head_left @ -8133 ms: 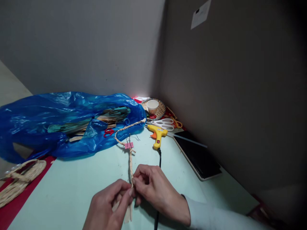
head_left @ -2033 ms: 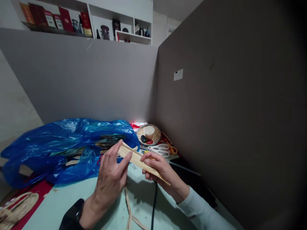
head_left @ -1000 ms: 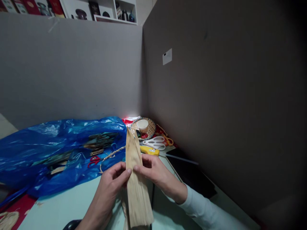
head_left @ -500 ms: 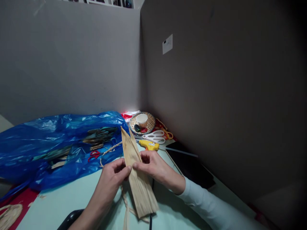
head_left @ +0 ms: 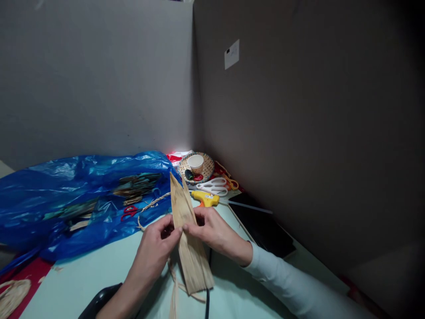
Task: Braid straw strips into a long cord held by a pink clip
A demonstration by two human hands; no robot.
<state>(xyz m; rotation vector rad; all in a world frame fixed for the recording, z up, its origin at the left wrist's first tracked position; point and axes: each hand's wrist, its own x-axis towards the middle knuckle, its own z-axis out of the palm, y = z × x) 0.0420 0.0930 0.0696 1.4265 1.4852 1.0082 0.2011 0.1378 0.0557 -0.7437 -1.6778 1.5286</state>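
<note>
A long, pale dried husk [head_left: 193, 265], with a pointed top and a broad lower end, is held above the table between my two hands. My left hand [head_left: 158, 241] pinches its left edge, thumb on the front face. From the other side, my right hand [head_left: 212, 231] grips the right edge, its thumb close to the left one. The fingers behind the husk are hidden. Below it, thin loose fibre strips [head_left: 174, 297] and a black cord [head_left: 208, 301] lie on the pale green tabletop [head_left: 89, 274].
A blue plastic bag [head_left: 109, 230] with dark husks [head_left: 136, 186] and red scissors [head_left: 130, 212] lies left. Beyond the hands are a yellow glue gun [head_left: 204, 198], white scissors [head_left: 212, 186] and a woven basket [head_left: 207, 173] holding a cup [head_left: 195, 164]. A black panel [head_left: 259, 226] lies right.
Both hands keep their pinch on the husk. Its lower end has shifted slightly up and left, and it stands a little more upright. The view has tilted down slightly.
</note>
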